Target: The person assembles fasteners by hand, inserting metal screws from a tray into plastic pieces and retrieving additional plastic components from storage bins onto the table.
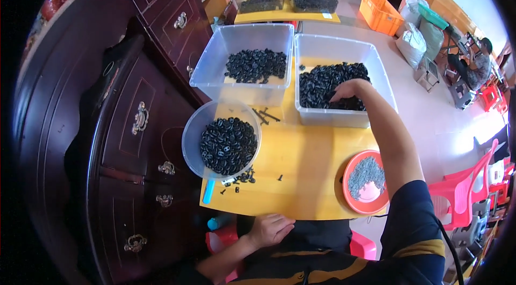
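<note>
1. Yellow wood makes up the small bench at the centre of the frame, with a dark carved cabinet filling the left side and pale floor to the right, where red plastic chairs stand at the lower right.

2. At upper centre-right, the right hand is sunk into the pile of small black parts in the right clear bin. Its fingers curl down among the pieces; whether they have closed on any cannot be told.

3. At lower centre, the left hand rests at the near edge of the bench, fingers loosely folded, holding nothing that shows.

4. Likely slip: a scoop lifted out over the bin wall could shed pieces onto the bench or floor, since the parts are tiny and loose. A few strays already lie beside the round clear bowl at centre-left.

5. Another risk: the forearm reaches across just above the orange dish of grey bits at lower right; a dropped elbow could tip it off the bench edge it sits near.

6. The bowl overhangs the left edge of the bench, so a knock might send it over.

7. The black parts look like small, glossy moulded pieces, heaped unevenly. A second clear bin at upper centre holds a smaller heap of similar ones.
</note>
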